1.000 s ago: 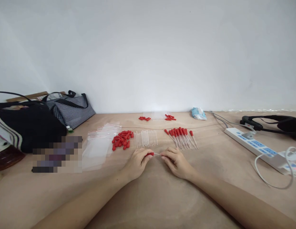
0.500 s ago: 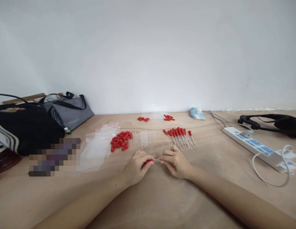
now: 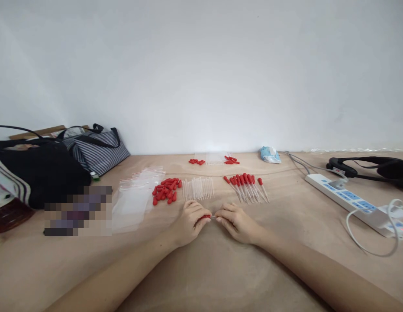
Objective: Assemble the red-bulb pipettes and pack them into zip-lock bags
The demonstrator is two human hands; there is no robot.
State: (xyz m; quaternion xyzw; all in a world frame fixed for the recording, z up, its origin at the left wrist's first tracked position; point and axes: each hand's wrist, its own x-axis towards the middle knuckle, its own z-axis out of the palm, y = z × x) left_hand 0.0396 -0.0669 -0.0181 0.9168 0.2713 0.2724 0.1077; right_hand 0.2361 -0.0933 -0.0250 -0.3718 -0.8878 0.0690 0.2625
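My left hand [image 3: 192, 222] is closed on a red rubber dropper bulb [image 3: 207, 216], with only its end showing past the fingertips. Facing it, my right hand [image 3: 236, 222] pinches a thin clear glass tube [image 3: 213, 217] that runs level into the bulb's open end. Most of the tube is hidden by my right fingers. Just beyond my left hand lie a heap of loose red bulbs [image 3: 167, 190] and a row of clear tubes [image 3: 198, 188]. Past my right hand, several droppers with red bulbs on their tubes [image 3: 248, 186] lie side by side.
Clear zip bags [image 3: 133, 208] are spread left of the bulbs. Farther left stand a black bag [image 3: 55, 173] and a striped bag [image 3: 100, 147]. More bulbs and tubes [image 3: 214, 159] lie near the wall. A power strip [image 3: 346, 195] with cables and a blue-white packet [image 3: 270, 154] are at right.
My hands have come closer together, and less of the tube shows between them. The right fingers have lowered and drawn together.
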